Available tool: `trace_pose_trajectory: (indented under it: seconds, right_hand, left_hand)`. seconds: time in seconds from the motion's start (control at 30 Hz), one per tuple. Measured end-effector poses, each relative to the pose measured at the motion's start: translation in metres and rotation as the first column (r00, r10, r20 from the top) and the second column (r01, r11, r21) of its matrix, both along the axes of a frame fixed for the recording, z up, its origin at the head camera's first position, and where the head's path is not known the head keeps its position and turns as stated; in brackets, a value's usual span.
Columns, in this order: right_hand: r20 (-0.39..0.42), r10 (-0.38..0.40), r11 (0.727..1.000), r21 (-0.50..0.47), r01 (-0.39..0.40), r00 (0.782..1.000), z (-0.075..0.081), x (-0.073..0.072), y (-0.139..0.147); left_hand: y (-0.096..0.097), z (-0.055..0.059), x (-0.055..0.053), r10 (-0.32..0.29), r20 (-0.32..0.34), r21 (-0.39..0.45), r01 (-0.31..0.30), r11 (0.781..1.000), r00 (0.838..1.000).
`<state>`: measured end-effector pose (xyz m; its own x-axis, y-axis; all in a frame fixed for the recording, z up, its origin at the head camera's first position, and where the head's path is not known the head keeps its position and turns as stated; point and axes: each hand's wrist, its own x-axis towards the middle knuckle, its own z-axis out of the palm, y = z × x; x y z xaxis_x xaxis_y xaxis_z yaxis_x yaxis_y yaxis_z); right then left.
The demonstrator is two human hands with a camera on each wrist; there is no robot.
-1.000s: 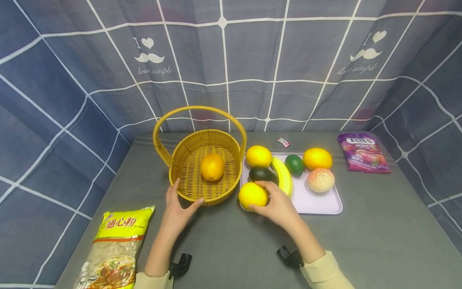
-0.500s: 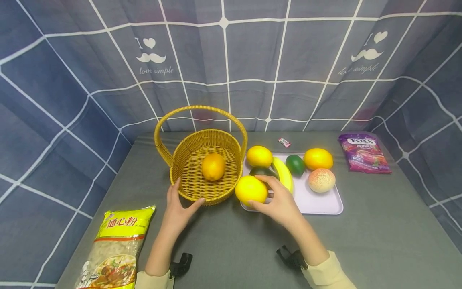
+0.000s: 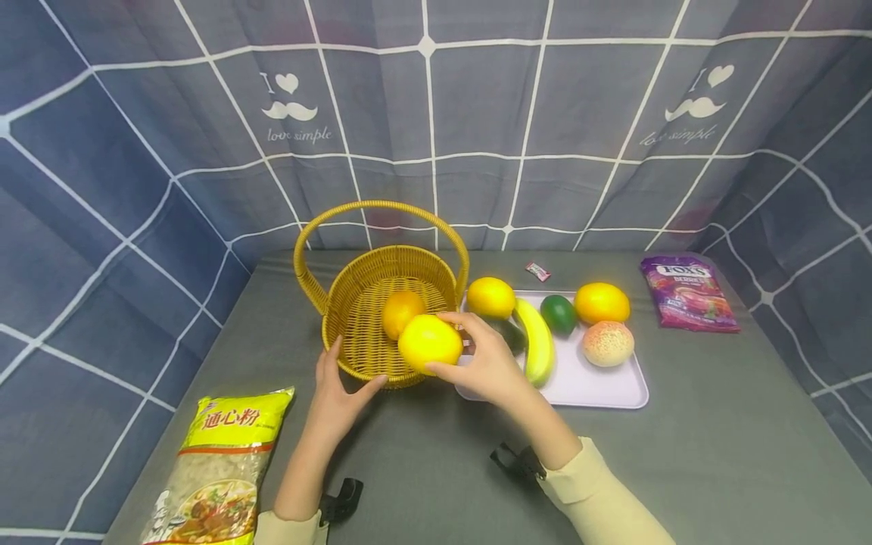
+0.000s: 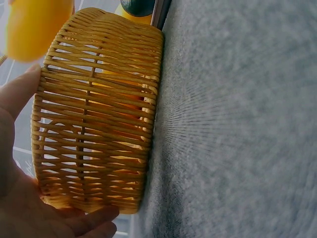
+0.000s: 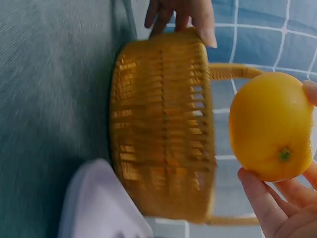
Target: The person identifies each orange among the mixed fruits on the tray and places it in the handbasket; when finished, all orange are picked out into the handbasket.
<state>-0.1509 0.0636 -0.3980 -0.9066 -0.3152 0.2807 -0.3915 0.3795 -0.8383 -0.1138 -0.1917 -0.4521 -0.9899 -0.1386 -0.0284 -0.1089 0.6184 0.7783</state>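
My right hand (image 3: pixel 487 362) pinches a bright yellow-orange orange (image 3: pixel 431 344) between thumb and fingertips, over the near right rim of the wicker basket (image 3: pixel 341 303). A small green stem end shows on this fruit in the right wrist view. Inside the basket lies another orange (image 3: pixel 400 312), partly hidden behind the held one. My left hand (image 3: pixel 335 397) spreads straight thumb and fingers against the near left side of the basket. In the left wrist view its thumb (image 4: pixel 25 91) touches the rim and its lower fingers (image 4: pixel 96 220) rest along the wall.
Right of the basket, a pale lilac tray (image 3: pixel 593 390) bears a yellow fruit (image 3: pixel 490 297), a banana (image 3: pixel 536 344), avocado-like dark green fruit (image 3: pixel 559 314), an orange fruit (image 3: pixel 602 303) and a peach-like one (image 3: pixel 608 344). Around stand a candy (image 3: pixel 538 271), a purple FOX'S bag (image 3: pixel 689 291) and a pasta bag (image 3: pixel 221 469).
My right hand has lifted the orange from the tray's near left corner and carried it leftward over the basket's rim. My left hand has stayed at the basket.
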Motion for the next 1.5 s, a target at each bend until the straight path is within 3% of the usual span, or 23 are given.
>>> trace_pose_trajectory:
  seconds: [0.4, 0.63, 1.03, 1.5]
  right_hand:
    - [-0.089, 0.062, 0.978, 0.204, -0.043, 0.994, -0.010, -0.023, -0.044]
    - [-0.076, 0.071, 0.954, 0.297, -0.045, 0.995, -0.015, -0.027, -0.055]
    - [-0.123, 0.072, 0.973, 0.227, -0.043, 0.990, -0.018, -0.026, -0.053]
    - [-0.126, 0.043, 0.992, 0.127, -0.027, 0.991, -0.005, -0.018, -0.034]
  left_hand:
    - [0.000, 0.001, 0.001, 0.009, 0.013, -0.016, -0.008, 1.000, 1.000]
    - [0.001, 0.001, 0.000, 0.003, 0.011, -0.010, -0.003, 1.000, 1.000]
    - [0.000, 0.001, 0.000, 0.000, 0.006, -0.003, 0.000, 1.000, 1.000]
    - [0.001, 0.001, 0.000, 0.004, 0.003, -0.008, -0.004, 1.000, 1.000]
